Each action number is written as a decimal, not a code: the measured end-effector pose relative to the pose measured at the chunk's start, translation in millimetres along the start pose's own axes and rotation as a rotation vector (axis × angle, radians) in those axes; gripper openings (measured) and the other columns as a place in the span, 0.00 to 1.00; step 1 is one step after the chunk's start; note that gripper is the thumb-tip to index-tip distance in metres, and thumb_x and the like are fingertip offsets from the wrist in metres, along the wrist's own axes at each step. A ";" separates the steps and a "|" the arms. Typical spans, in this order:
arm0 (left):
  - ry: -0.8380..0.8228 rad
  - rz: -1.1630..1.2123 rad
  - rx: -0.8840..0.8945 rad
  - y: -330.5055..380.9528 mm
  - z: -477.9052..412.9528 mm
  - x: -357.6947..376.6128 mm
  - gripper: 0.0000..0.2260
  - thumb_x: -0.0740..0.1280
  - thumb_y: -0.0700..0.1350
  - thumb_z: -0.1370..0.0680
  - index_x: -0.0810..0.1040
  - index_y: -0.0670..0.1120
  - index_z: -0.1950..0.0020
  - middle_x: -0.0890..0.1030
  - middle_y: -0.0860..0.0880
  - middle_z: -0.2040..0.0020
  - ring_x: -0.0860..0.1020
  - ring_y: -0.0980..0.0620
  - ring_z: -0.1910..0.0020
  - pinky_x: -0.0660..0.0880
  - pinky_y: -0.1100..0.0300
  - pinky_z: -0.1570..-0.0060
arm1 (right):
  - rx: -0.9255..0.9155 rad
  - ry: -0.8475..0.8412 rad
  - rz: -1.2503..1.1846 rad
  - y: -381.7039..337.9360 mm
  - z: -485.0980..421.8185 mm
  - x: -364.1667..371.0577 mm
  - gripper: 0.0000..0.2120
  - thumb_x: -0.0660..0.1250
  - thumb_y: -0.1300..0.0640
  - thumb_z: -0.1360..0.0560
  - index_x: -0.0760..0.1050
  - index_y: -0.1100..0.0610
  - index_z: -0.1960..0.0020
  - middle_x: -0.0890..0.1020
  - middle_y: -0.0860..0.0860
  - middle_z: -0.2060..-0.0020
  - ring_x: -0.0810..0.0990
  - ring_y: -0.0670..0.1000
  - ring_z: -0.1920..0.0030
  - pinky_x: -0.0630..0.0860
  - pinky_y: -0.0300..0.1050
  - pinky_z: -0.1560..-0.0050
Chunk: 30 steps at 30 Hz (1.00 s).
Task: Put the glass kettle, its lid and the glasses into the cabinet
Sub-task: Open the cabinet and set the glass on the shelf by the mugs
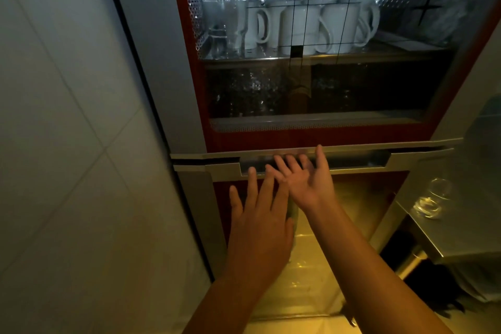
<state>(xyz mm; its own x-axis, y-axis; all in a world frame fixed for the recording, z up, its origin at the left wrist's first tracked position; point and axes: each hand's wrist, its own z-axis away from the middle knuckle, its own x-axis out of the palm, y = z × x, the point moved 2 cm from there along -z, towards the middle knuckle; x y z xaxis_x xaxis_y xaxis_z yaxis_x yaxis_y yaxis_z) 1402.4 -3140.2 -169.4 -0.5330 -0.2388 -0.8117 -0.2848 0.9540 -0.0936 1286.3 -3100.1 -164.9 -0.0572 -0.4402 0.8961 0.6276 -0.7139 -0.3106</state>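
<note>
A steel cabinet (187, 106) with glass doors fills the view. Through its upper door I see clear glasses (222, 27) at the left of a shelf. Both my hands reach to the recessed handle strip (352, 161) between the upper and lower doors. My left hand (260, 222) lies flat, fingers straight, against the lower door's top edge. My right hand (306, 179) is palm up with its fingertips inside the handle recess. A clear glass (432, 199) lies on a steel surface at the right. I see no kettle or lid.
White mugs (311, 27) stand in a row on the upper shelf beside the glasses. The lower door's glass (360, 214) glows yellow. A tiled wall (67, 144) is on the left. A steel counter (447, 238) stands to the right.
</note>
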 end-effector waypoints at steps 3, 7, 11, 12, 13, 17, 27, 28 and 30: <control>0.009 -0.021 0.050 5.0 4.2 -5.5 0.23 0.57 0.55 0.29 0.72 0.48 0.37 0.76 0.45 0.36 0.72 0.40 0.36 0.61 0.40 0.44 | 0.015 -0.019 0.016 -2.8 1.7 -0.2 0.32 0.57 0.42 0.23 0.49 0.51 0.24 0.60 0.57 0.26 0.63 0.61 0.29 0.72 0.62 0.51; 0.000 -0.048 0.026 4.2 16.0 -9.3 0.32 0.77 0.54 0.38 0.76 0.45 0.37 0.77 0.42 0.38 0.73 0.39 0.38 0.62 0.40 0.46 | 0.028 -0.031 0.014 -3.6 1.5 -1.4 0.32 0.57 0.41 0.23 0.49 0.50 0.24 0.59 0.56 0.26 0.62 0.61 0.29 0.69 0.64 0.44; 0.001 -0.063 0.033 7.9 29.4 -26.1 0.28 0.64 0.56 0.33 0.68 0.47 0.36 0.77 0.43 0.37 0.75 0.39 0.39 0.64 0.41 0.46 | 0.040 -0.048 0.009 -5.0 2.9 -3.0 0.33 0.57 0.40 0.23 0.50 0.50 0.24 0.59 0.55 0.26 0.63 0.61 0.29 0.68 0.65 0.45; -0.010 -0.063 0.029 7.8 32.7 -30.5 0.28 0.62 0.56 0.33 0.67 0.47 0.35 0.77 0.43 0.37 0.75 0.39 0.39 0.64 0.41 0.46 | 0.040 -0.048 0.004 -5.3 3.2 -3.1 0.33 0.57 0.40 0.23 0.50 0.50 0.24 0.59 0.55 0.26 0.63 0.61 0.29 0.68 0.65 0.43; -0.018 -0.066 0.023 6.9 36.1 -34.7 0.29 0.63 0.56 0.34 0.66 0.47 0.35 0.76 0.43 0.37 0.74 0.39 0.38 0.64 0.41 0.46 | 0.038 -0.048 0.001 -5.0 3.6 -3.0 0.33 0.57 0.41 0.23 0.50 0.50 0.24 0.59 0.55 0.26 0.62 0.61 0.29 0.67 0.65 0.41; -0.011 -0.083 -0.002 0.9 49.0 -50.5 0.29 0.63 0.55 0.33 0.66 0.47 0.35 0.75 0.42 0.36 0.73 0.38 0.37 0.64 0.39 0.47 | 0.020 -0.051 0.001 -2.6 4.3 -3.0 0.33 0.58 0.41 0.23 0.49 0.49 0.24 0.59 0.55 0.26 0.62 0.61 0.29 0.65 0.66 0.39; -0.189 -0.144 -0.176 -40.2 69.0 -74.6 0.26 0.53 0.55 0.28 0.67 0.45 0.33 0.73 0.40 0.34 0.68 0.37 0.34 0.59 0.30 0.47 | 0.030 -0.012 -0.016 -4.3 7.3 1.7 0.34 0.61 0.42 0.24 0.51 0.50 0.24 0.59 0.56 0.26 0.63 0.63 0.30 0.66 0.66 0.39; -0.238 -0.164 -0.209 -49.8 69.8 -76.4 0.26 0.55 0.54 0.28 0.69 0.44 0.33 0.73 0.39 0.34 0.69 0.35 0.35 0.61 0.28 0.49 | 0.031 -0.006 -0.018 -4.6 8.5 2.9 0.34 0.61 0.42 0.24 0.51 0.50 0.24 0.59 0.56 0.26 0.63 0.63 0.30 0.66 0.66 0.39; -0.296 -0.163 -0.298 -63.6 67.7 -82.6 0.28 0.61 0.54 0.27 0.68 0.43 0.30 0.68 0.38 0.30 0.65 0.34 0.32 0.60 0.25 0.47 | 0.022 0.008 -0.016 -4.8 10.4 4.9 0.34 0.61 0.43 0.24 0.51 0.50 0.24 0.59 0.56 0.26 0.63 0.63 0.30 0.66 0.65 0.38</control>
<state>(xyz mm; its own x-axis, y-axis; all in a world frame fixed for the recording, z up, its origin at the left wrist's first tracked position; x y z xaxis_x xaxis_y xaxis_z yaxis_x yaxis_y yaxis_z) 1518.5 -3168.8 -135.4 -0.2238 -0.2786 -0.9340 -0.5863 0.8040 -0.0993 1291.1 -3093.2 -155.7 -0.0734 -0.4332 0.8983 0.6433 -0.7089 -0.2893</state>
